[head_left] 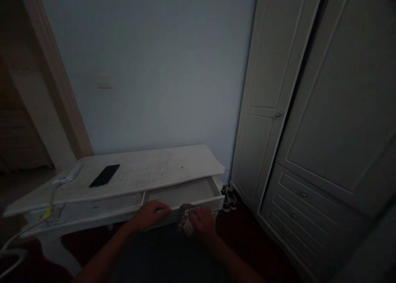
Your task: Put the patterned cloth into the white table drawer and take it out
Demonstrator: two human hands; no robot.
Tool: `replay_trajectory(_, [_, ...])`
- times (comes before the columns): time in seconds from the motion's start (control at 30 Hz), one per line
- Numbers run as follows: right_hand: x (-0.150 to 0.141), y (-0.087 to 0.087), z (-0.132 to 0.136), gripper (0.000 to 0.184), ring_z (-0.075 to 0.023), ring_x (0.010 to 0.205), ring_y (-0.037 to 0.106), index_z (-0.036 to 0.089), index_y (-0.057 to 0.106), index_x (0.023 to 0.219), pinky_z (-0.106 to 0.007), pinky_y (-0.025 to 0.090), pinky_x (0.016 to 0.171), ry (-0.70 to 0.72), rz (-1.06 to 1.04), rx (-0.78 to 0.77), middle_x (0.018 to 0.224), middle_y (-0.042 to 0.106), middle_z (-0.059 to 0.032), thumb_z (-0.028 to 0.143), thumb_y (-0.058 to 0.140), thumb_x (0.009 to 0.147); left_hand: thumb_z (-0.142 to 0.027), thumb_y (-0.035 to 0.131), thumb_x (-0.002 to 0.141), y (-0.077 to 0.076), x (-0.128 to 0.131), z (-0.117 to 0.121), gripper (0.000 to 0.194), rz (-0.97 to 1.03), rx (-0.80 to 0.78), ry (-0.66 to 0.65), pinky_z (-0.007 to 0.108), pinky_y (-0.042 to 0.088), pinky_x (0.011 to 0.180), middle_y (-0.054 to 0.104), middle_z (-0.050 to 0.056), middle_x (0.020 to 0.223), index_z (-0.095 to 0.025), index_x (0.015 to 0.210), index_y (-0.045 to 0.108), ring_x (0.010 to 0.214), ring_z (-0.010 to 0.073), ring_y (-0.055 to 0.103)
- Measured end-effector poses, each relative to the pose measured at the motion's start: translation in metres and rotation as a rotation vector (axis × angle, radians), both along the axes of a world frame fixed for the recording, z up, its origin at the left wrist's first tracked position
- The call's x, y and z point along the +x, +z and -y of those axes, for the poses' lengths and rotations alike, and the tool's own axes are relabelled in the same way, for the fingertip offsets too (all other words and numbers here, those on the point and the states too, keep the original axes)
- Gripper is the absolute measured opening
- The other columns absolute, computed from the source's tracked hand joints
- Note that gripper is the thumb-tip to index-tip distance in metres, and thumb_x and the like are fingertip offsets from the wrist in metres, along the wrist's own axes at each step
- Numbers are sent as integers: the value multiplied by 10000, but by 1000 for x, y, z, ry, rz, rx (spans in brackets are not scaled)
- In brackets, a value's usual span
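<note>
In a dim room a low white table [145, 171] has its right drawer [188, 194] pulled out. My left hand [150, 215] rests on the drawer's front edge, fingers curled over it. My right hand [201, 221] is closed round a crumpled patterned cloth [186, 222] pressed against the drawer front. The inside of the drawer looks bare from here.
A dark phone [104, 175] and a white power strip [68, 175] with its cable lie on the tabletop at left. A tall white wardrobe [309, 122] stands at right, with shoes [229, 197] at its foot. A doorway opens at left.
</note>
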State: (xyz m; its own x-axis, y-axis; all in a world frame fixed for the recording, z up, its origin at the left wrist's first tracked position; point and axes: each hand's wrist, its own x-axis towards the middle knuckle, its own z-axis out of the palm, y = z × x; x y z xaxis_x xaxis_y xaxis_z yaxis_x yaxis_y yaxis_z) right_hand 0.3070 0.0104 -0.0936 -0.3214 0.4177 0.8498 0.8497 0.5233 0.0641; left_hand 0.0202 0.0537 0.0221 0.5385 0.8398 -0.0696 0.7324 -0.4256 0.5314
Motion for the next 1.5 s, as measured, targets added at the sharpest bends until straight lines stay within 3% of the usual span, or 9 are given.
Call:
replay_trajectory(0.1, [14, 8, 0, 133, -218, 791, 580, 228, 704, 993, -330, 441, 721, 59, 99, 1, 850, 655, -54, 160, 597, 952, -649, 519, 931, -2, -3, -1, 524, -37, 21, -3, 341, 493, 949, 814, 28, 1167, -290, 1170, 817, 1097, 304, 696])
replay_trajectory(0.27, [117, 17, 8, 268, -240, 853, 637, 248, 742, 1099, -364, 495, 737, -10, 47, -74, 963, 709, -101, 147, 548, 943, -554, 542, 928, -5, -9, -2, 480, -68, 50, -16, 344, 478, 986, 793, 33, 1245, -300, 1254, 786, 1152, 304, 682])
replay_trajectory(0.33, [129, 14, 10, 283, -264, 871, 644, 230, 749, 1109, -386, 509, 728, -62, -24, -76, 980, 705, -135, 181, 525, 943, -551, 539, 932, -7, -9, -2, 480, -70, 57, -14, 342, 480, 978, 794, 38, 1243, -296, 1256, 784, 1150, 302, 684])
replay_trajectory(0.57, [6, 2, 8, 125, -242, 823, 586, 206, 689, 985, -360, 463, 723, -13, -25, -72, 899, 661, -71, 179, 621, 885, -675, 479, 975, -6, -3, 1, 559, -49, 80, 49, 347, 488, 952, 807, 55, 1203, -283, 1180, 820, 1124, 301, 707])
replay_trajectory(0.63, [-2, 7, 6, 56, -229, 797, 562, 210, 674, 934, -349, 437, 714, 22, 52, -71, 864, 649, -56, 184, 631, 908, -692, 444, 991, -4, -1, 2, 588, -24, 68, 52, 339, 488, 953, 811, 50, 1198, -278, 1150, 831, 1119, 296, 711])
replay_trajectory(0.93, [141, 34, 17, 248, -235, 842, 591, 224, 691, 1086, -340, 446, 726, -71, 77, -41, 938, 662, -71, 103, 565, 911, -503, 637, 887, 1, -4, 3, 420, -86, 59, 14, 313, 485, 922, 808, 33, 1208, -300, 1213, 806, 1120, 298, 719])
replay_trajectory(1.2, [3, -1, 6, 141, -266, 844, 582, 230, 668, 1014, -376, 473, 729, -66, -52, -101, 937, 645, -80, 287, 627, 891, -670, 499, 970, 5, 4, 9, 533, 40, 51, 63, 340, 505, 931, 824, 41, 1164, -287, 1111, 842, 1077, 297, 742])
replay_trajectory(1.27, [-6, -2, 5, 73, -254, 820, 573, 239, 662, 968, -365, 450, 715, -22, 28, -123, 906, 642, -67, 283, 639, 914, -663, 471, 982, 6, 5, 10, 543, 38, 58, 73, 352, 510, 928, 826, 46, 1155, -285, 1094, 845, 1071, 300, 745])
replay_trajectory(1.5, [118, 27, 14, 338, -269, 914, 618, 231, 652, 1196, -375, 484, 769, -33, 120, -128, 1036, 674, -99, 243, 662, 858, -542, 506, 1001, -11, -1, 14, 421, -44, 236, 67, 389, 527, 963, 800, 59, 1210, -296, 1189, 792, 1114, 296, 732])
